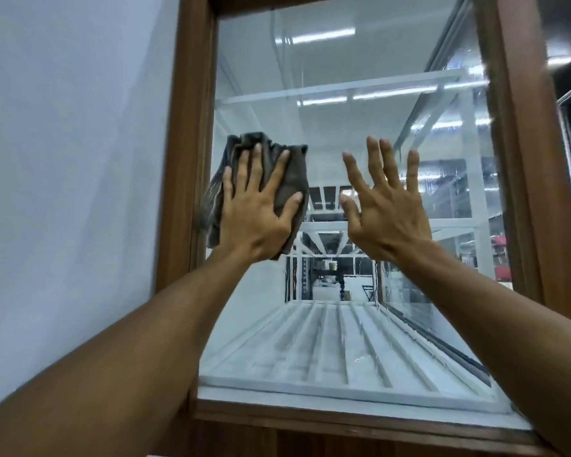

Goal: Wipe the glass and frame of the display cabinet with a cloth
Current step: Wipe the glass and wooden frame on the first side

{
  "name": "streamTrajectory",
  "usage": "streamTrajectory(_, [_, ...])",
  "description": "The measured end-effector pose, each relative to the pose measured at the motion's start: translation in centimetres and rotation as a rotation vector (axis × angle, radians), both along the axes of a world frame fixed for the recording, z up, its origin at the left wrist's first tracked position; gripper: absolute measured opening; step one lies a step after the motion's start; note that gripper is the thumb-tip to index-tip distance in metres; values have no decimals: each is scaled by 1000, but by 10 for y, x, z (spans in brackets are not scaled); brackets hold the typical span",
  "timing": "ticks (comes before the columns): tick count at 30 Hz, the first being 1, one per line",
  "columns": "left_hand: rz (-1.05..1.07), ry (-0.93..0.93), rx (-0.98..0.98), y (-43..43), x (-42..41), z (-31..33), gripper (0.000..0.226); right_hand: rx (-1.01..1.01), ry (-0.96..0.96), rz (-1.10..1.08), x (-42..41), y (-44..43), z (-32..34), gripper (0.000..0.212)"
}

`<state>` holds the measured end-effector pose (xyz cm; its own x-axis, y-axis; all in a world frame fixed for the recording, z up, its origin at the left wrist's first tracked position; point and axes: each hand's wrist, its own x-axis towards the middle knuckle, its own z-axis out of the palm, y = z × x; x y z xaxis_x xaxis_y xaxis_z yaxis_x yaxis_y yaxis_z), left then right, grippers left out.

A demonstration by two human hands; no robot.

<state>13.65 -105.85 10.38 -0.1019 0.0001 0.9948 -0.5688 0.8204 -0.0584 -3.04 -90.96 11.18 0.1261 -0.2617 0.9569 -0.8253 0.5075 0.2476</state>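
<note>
My left hand [256,209] is flat on the dark cloth [294,169], fingers spread and straight, pressing it against the glass [327,77] of the display cabinet. The cloth sits bunched at mid-height, hard up against the left side. Its striped outer edge laps right onto the brown wooden frame [188,127] there, so that's the limit on that side, with the pale wall [63,127] just beyond.

My right hand [386,212] is up beside it, wide open, fingers fanned, holding nothing, palm toward the pane. I can't tell if it's actually touching.

There's a narrow strip of glass between my two hands. A long run of pane opens above the cloth to the top rail, and another below to the bottom rail [343,423]. To the right, the glass carries on to the right upright [521,159]. Inside, a white slatted shelf [327,341] shows through.
</note>
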Motion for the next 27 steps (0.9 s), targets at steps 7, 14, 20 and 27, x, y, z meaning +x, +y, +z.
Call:
streamTrajectory(7, [-38,-16,-49,36,-40,-1,73,26,11,21,-1,6,-1,71])
streamTrajectory(14, [-21,-35,-36,59,-67,-5,76,49,44,10,-33,34,-13,69])
streamTrajectory(20, [-42,235,237,101,-106,-12,76,53,24,9,-52,57,-16,71])
streamTrajectory(27, [-48,171,134,115,-128,-12,74,44,42,-152,-84,103,-16,69])
